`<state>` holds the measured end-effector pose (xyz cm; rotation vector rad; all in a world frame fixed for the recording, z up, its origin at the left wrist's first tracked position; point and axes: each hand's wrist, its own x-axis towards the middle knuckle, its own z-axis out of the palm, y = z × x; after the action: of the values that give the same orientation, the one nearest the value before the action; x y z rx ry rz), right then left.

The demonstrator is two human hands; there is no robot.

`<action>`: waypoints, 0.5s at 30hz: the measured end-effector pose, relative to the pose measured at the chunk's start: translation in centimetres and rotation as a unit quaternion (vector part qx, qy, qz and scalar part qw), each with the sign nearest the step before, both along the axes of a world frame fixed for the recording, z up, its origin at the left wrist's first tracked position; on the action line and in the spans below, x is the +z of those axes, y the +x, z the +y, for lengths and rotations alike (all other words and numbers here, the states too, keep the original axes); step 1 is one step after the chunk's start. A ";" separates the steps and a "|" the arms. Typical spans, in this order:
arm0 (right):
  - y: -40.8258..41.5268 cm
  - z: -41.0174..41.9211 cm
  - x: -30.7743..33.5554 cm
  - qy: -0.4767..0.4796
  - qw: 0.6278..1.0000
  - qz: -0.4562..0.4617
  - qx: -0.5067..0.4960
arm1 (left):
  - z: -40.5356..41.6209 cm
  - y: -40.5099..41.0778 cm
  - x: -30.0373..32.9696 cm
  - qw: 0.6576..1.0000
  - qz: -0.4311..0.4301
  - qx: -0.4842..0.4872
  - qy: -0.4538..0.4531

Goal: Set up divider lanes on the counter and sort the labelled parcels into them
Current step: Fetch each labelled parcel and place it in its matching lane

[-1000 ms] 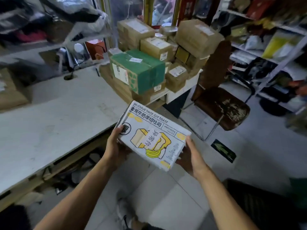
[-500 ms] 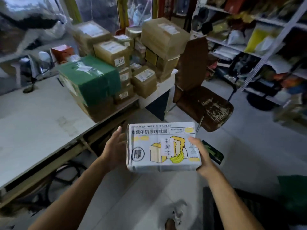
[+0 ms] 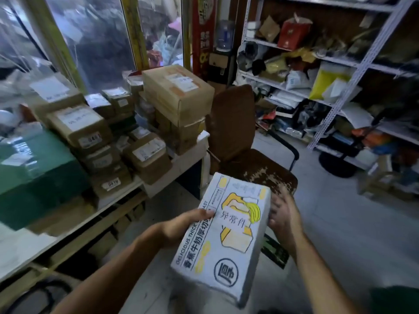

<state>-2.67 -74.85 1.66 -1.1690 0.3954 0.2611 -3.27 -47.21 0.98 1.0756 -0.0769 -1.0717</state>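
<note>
Since the earlier frames the white cardboard toast box printed with yellow bread and bananas (image 3: pixel 223 232) has been turned from lying crosswise between the hands to pointing lengthwise away from the person, and the view has swung right, off the open bench top and toward the chair and shelving.

Head view: the toast box is held in the air, off the bench, with a white handwritten paper label on its top face. The left hand (image 3: pixel 181 225) grips the box's left long edge, thumb over the top by the label and the other fingers hidden beneath. The right hand (image 3: pixel 283 214) lies along the box's right side with fingers spread and fairly straight, steadying more than clamping. Up and left of the box, the white-topped bench (image 3: pixel 188 155) carries a stack of brown taped cardboard parcels with white labels (image 3: pixel 145 132); left of that stack sits a green cardboard carton (image 3: pixel 38 168). Just beyond the box's far end stands a worn brown padded chair (image 3: pixel 244 155), and right of the box, well apart, grey metal shelving (image 3: pixel 335 91) is crammed with bags and packets. No divider lanes are visible.

Risk, as I judge it: only one hand truly grips the box, so a quick turn could let it slip toward the floor. The parcel stack is crowded near the bench end, and a nudge while setting the box down could topple it.
</note>
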 end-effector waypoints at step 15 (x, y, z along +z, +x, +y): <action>22.3 5.9 11.5 0.134 0.942 -0.290 0.104 | -1.2 24.7 12.2 0.921 -0.319 0.224 -0.011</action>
<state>19.61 -68.97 13.12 -0.9637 -0.2777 0.1359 21.44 -48.38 13.18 1.3085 -0.3465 -0.2794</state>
